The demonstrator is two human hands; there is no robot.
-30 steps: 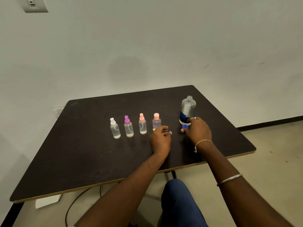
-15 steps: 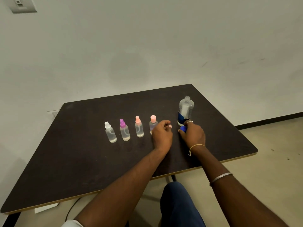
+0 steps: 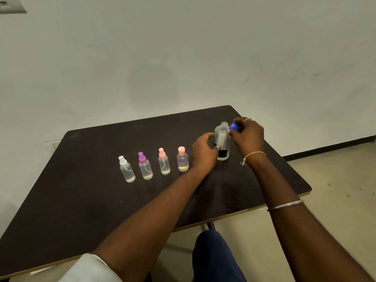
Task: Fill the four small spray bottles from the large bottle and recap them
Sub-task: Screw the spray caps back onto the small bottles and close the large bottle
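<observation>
The right hand [image 3: 247,137] is now raising the blue cap [image 3: 233,126] off the counter [image 3: 81,200] to the neck of the large bottle [image 3: 222,137], and the left hand [image 3: 204,151] is moving over to that bottle. The four small spray bottles [image 3: 163,162] are standing capped in a row left of the hands. Beyond, the left hand is curling around the upright, uncapped bottle's lower body, and the right hand is pinching the cap just beside its mouth.

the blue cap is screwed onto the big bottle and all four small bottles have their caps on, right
No: the head view shows the blue cap off the big bottle, pinched in the right hand beside its open neck. All four small bottles do have their caps on.
</observation>
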